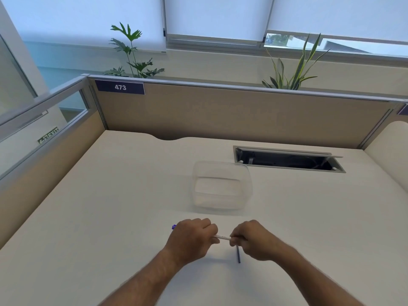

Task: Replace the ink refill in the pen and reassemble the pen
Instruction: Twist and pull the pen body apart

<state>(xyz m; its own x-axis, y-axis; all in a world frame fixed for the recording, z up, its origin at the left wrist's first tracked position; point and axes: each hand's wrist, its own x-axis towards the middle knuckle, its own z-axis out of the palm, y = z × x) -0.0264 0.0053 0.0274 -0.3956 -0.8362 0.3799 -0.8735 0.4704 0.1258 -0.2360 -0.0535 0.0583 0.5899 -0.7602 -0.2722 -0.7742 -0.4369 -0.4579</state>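
Both hands, left hand [192, 237] and right hand [254, 239], are closing around a white plastic pen barrel [221, 236] just above the cream desk [110, 206]; a thin dark ink refill [238, 255] is hanging from the right. Beyond is sitting a clear plastic tub [221, 186], seemingly empty, beneath a beige partition [220, 111].

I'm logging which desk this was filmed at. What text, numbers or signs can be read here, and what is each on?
"473": white digits on the dark label at the partition's top left.
Green sign behind the glass at left: seen mirrored, looks like an exit sign, not cleanly readable.
Pen in the hands: no readable print.
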